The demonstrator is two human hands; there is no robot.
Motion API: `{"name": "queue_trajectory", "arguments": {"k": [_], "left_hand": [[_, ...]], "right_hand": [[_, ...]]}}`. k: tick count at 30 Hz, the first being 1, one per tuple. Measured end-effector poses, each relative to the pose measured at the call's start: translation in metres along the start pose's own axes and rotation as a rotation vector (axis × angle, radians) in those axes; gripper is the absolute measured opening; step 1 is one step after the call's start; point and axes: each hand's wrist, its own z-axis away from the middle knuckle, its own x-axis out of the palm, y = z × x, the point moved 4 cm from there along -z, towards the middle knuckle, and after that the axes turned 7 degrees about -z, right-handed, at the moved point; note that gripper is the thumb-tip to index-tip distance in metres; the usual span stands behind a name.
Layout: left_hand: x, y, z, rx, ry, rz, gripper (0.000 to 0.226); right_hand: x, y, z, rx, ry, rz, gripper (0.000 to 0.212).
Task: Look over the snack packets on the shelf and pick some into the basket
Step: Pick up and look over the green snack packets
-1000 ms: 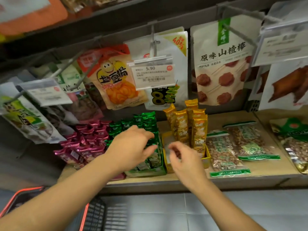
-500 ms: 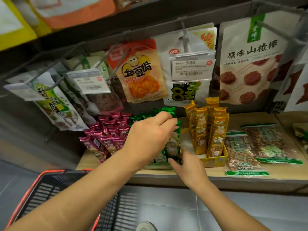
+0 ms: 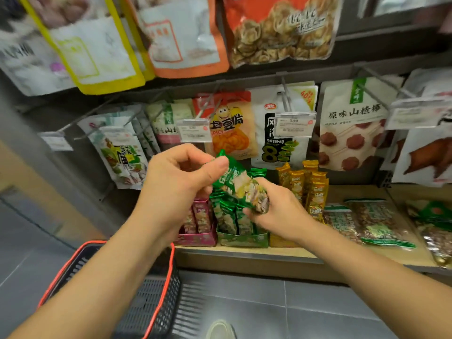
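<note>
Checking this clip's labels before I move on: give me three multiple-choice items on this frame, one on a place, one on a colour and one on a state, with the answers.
1. Where is the basket?
A. on the shelf
B. low left, below the shelf
C. on the top hooks

2. What colour is the held packet?
A. gold
B. pink
C. green

3. How is that packet held?
A. by both hands
B. by one hand alone
C. it lies in the basket

Answers:
1 B, its red rim shows low left under the shelf edge.
2 C, green like the display box beneath it.
3 A, the left hand pinches its top and the right hand grips its bottom.
</note>
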Motion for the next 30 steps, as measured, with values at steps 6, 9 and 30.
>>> {"name": "queue_trajectory", "arguments": {"k": [6, 9, 30], "left_hand": [[-0.017, 0.005, 0.014, -0.225, -0.180, 0.632, 0.015], [-0.016, 0.004, 0.016, -0.262, -0.195, 0.671, 0.014], [-0.020, -0.066, -0.009, -0.130, -0.234, -0.236, 0.042]], "right_hand": [[-0.040, -0.075, 0.035, 0.055, -0.489, -0.142, 0.028], [-0.046, -0.089, 0.061, 0.164, -0.613, -0.347, 0.034], [-0.054, -0.062, 0.063, 0.102, -0.355, 0.347, 0.049]]}}
